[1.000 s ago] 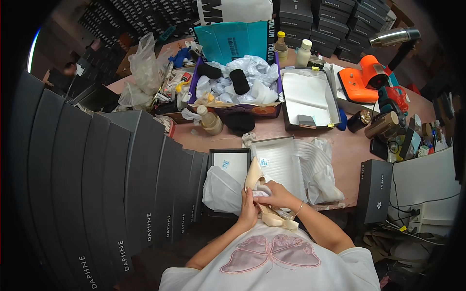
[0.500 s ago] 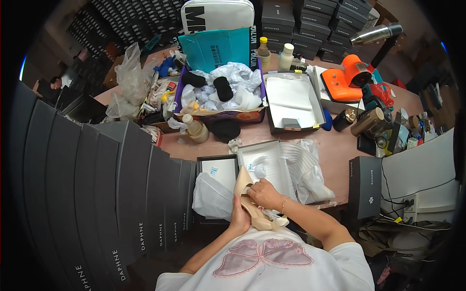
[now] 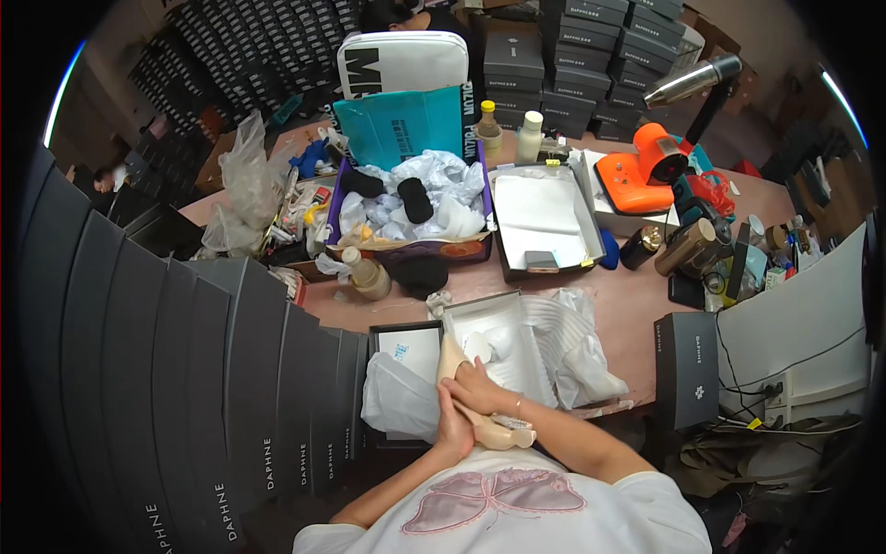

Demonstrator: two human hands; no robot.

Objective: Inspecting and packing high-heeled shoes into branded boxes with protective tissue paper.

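A beige pointed-toe heeled shoe (image 3: 450,354) is held in front of my chest, its toe toward the table and its heel end toward me. My left hand (image 3: 452,429) is closed around its side from below. Over the shoe's opening lies my right hand (image 3: 480,388), fingers bent against the shoe and partly hidden. A white wad (image 3: 477,348) shows just beyond those fingers; whether they touch it I cannot tell. Beyond the shoe stands an open shoebox (image 3: 480,314) with white lining. To its left, white tissue (image 3: 397,392) hangs over a black box (image 3: 406,346).
Dark shoeboxes (image 3: 185,342) are stacked close on my left, and one box (image 3: 688,369) stands at right. A purple-edged carton (image 3: 406,247) holds crumpled paper and black wads. Nearby are a bottle (image 3: 366,274), an open lined box (image 3: 544,217) and an orange device (image 3: 637,175).
My right hand has moved from inside the shoe's opening to lie against its side, closer to my left hand. The whole view has shifted slightly.
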